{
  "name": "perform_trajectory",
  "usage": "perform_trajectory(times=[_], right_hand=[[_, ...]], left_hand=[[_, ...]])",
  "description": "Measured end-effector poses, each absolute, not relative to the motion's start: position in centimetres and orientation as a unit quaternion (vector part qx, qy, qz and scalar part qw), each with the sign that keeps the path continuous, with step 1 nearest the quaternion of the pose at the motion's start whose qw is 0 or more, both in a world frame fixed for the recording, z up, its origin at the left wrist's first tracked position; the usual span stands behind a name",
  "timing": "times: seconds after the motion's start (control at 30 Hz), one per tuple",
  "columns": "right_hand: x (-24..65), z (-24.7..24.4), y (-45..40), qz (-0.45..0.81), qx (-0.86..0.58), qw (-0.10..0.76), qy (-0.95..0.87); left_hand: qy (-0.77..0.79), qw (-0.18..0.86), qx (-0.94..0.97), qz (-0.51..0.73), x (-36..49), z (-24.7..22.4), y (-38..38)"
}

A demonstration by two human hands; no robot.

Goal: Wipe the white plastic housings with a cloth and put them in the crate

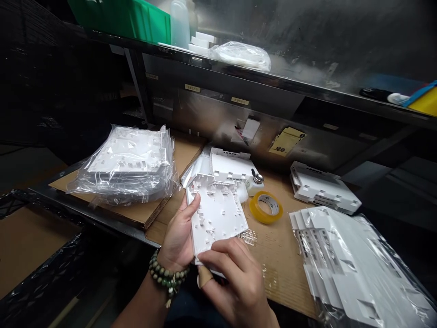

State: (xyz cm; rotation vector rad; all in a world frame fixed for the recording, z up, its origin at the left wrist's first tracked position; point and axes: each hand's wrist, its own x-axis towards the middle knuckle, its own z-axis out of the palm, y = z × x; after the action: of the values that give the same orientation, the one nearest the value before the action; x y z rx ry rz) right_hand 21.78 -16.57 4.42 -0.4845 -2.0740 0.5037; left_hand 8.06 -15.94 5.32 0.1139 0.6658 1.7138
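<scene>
A white moulded plastic panel [218, 214], dotted with small clips and posts, is held tilted above the front of the bench. My left hand [179, 234] grips its left edge, the thumb resting on the inner face. At the near edge, my right hand [235, 278] pinches the panel's lower corner between thumb and fingers; a tan wrap covers the thumb tip. Just behind the panel lie more white plastic housings [230, 166] and a white bottle with a metal top [256, 182]. A roll of yellowish tape [266, 207] lies to the right.
Bagged white panels [126, 159] are stacked on cardboard at left. More white housings [321, 187] and a plastic-wrapped stack [351, 259] stand at right. Overhead runs a metal shelf [290, 84] with a green bin [126, 20] and a clear bag [242, 54].
</scene>
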Motion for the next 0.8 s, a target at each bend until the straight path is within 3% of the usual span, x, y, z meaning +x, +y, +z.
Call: perform_trajectory(times=[0.5, 0.63, 0.8], right_hand=[[21.9, 4.0, -16.6, 0.212, -0.208, 0.456, -0.839], [25.8, 3.0, -14.4, 0.251, -0.31, 0.444, -0.802], [31.7, 2.2, -12.0, 0.183, -0.471, 0.529, -0.682]], left_hand=[[0.275, 0.636, 0.02, 0.721, 6.9, 5.5, -15.8], [0.26, 0.66, 0.011, 0.705, 4.3, 5.1, -16.4], [0.203, 0.681, 0.041, 0.702, 1.4, 4.8, -17.8]])
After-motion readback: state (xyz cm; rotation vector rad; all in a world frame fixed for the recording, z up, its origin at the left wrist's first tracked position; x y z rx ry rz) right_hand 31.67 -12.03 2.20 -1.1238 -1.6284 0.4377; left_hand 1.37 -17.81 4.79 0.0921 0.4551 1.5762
